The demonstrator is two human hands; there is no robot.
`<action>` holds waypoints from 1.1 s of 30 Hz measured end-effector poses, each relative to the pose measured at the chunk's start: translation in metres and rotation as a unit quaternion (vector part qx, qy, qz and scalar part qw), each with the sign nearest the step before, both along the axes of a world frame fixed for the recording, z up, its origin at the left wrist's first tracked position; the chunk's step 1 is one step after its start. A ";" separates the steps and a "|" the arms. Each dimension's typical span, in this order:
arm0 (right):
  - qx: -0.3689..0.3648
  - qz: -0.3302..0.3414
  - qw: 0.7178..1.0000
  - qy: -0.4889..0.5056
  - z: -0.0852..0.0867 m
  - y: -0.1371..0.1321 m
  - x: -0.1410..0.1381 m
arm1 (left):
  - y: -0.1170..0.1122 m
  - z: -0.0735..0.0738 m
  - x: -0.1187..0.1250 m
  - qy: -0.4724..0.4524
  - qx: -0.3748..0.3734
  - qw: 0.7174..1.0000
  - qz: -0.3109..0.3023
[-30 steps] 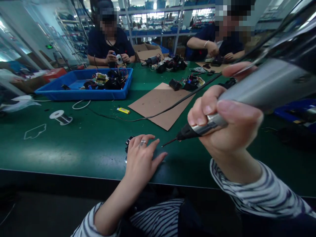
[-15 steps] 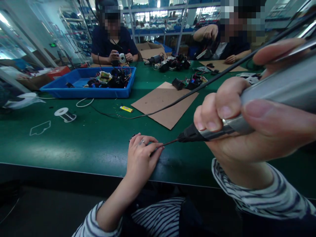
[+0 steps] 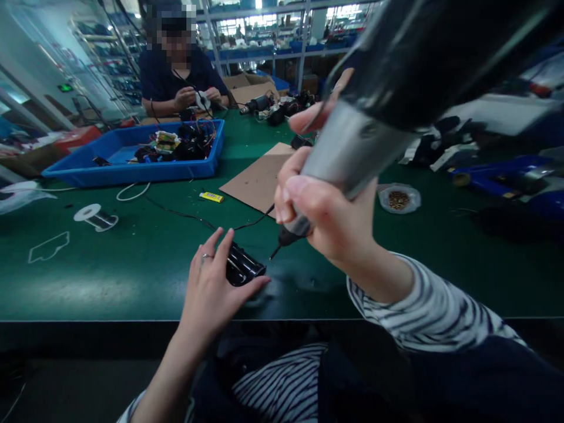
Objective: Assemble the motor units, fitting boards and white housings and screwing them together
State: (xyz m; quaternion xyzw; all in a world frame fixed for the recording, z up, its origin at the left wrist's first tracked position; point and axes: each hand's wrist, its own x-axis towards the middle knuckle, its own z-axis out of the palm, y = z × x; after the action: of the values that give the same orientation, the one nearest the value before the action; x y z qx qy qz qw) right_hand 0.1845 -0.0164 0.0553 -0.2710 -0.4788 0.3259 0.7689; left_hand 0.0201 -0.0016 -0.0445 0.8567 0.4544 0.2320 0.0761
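My right hand (image 3: pixel 326 217) is wrapped around an electric screwdriver (image 3: pixel 352 147) with a silver front and a dark rear body. Its thin bit (image 3: pixel 275 251) points down and left, just off the right end of a glossy black plastic housing (image 3: pixel 244 265). That housing lies on the green table, held between the thumb and fingers of my left hand (image 3: pixel 211 279), which wears a ring. The thumb runs along the near side, and the hand covers the housing's left part. Whether a screw sits on the bit tip is too small to tell.
A blue tray (image 3: pixel 132 171) holds wired parts. Nearby are a solder wire spool (image 3: pixel 97 217), a yellow packet (image 3: pixel 211 197), a cardboard sheet (image 3: pixel 251 179) and a cable (image 3: pixel 185 214). On the right are a bag of small brass-coloured screws (image 3: pixel 399 200) and a blue tool (image 3: pixel 497 176). A co-worker (image 3: pixel 180 76) sits opposite.
My left thumb and fingertips have parted from the bit tip and spread around the black housing, which now shows. The screwdriver has moved left and tilted more steeply downward. The view has swung right.
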 end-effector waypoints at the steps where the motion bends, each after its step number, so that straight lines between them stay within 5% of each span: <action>1: -0.009 -0.007 1.000 -0.006 -0.006 0.004 -0.002 | 0.002 -0.001 -0.003 -0.001 -0.032 0.999 0.019; 8: -0.019 -0.011 0.995 -0.100 -0.037 0.029 -0.015 | 0.008 -0.005 -0.007 -0.018 -0.135 0.989 0.058; 16: 0.008 0.025 0.986 -0.165 -0.039 0.033 -0.013 | 0.010 -0.003 -0.010 0.003 -0.150 0.987 0.056; 21: 0.084 0.049 0.991 -0.096 -0.047 0.043 -0.022 | 0.009 -0.005 -0.008 -0.013 -0.144 0.987 0.066; 27: 0.035 0.087 0.985 -0.145 -0.055 0.055 -0.024 | 0.006 -0.004 -0.007 -0.008 -0.148 0.985 0.089; 33: 0.024 0.070 0.987 -0.142 -0.047 0.040 -0.020 | 0.011 -0.002 -0.010 0.023 -0.136 0.989 0.051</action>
State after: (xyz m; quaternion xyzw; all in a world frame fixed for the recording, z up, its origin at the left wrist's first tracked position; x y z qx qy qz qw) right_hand 0.1649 0.0236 0.0085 -0.2614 -0.6087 0.3256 0.6747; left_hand 0.0106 0.0092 -0.0467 0.8190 0.5266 0.1520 0.1698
